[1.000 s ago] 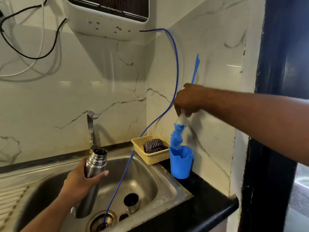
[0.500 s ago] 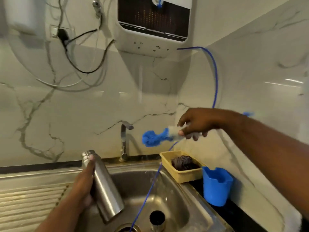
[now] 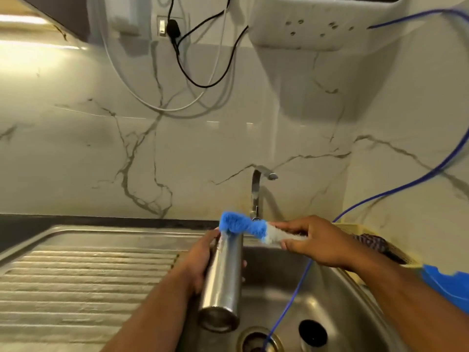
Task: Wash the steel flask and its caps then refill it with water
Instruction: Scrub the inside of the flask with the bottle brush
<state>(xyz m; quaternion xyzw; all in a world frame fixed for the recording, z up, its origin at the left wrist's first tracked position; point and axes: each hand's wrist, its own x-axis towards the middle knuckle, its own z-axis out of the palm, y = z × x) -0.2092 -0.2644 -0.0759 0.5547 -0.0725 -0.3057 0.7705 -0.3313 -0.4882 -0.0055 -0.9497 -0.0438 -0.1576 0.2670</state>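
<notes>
Flask (image 3: 223, 275): held over the left side of the sink (image 3: 337, 283), tilted with its base toward the camera and its open mouth pointing away toward the tap (image 3: 256, 189). The left hand (image 3: 203, 260) is clamped round the upper half of the body, thumb near the neck.

Brush (image 3: 237, 223): the blue head lies at the flask's mouth; whether it has entered cannot be told. The right hand (image 3: 319, 242) pinches the brush at its white bristle section, fingers closed on it.

Handling, as judged: the steel wall is stiff and will take a firm grip, but it is smooth and likely slippery when wet. The mid-body hold suits it, and an empty flask should be light. The brush head is soft and should bend on entry.

One dark cap (image 3: 312, 331) stands in the sink by the drain, unwashed as far as can be seen.

Change: half a second earlier the brush hung in the air above the yellow basket (image 3: 355, 227), well apart from the flask; it now meets the mouth, and the flask has been raised toward it.
</notes>
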